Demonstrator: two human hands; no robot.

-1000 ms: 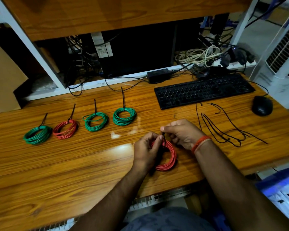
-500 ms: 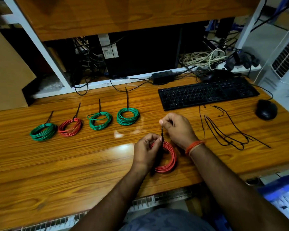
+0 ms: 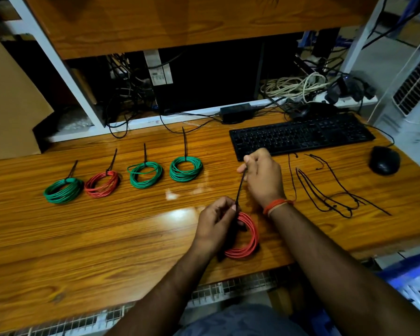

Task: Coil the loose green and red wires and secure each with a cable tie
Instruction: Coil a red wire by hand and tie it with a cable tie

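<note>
Head view: the red wire coil [image 3: 246, 238] lies flat on the worktop [image 3: 107, 238] near its front edge, directly below both hands. The left hand [image 3: 216, 220] pinches the coil's top where the cable tie [image 3: 240, 187] wraps it. The right hand [image 3: 262, 177], farther from the body, grips the tie's free tail. The tie's long axis runs up and slightly right from coil to right hand, so tightening likely calls for a pull along that line.
</note>
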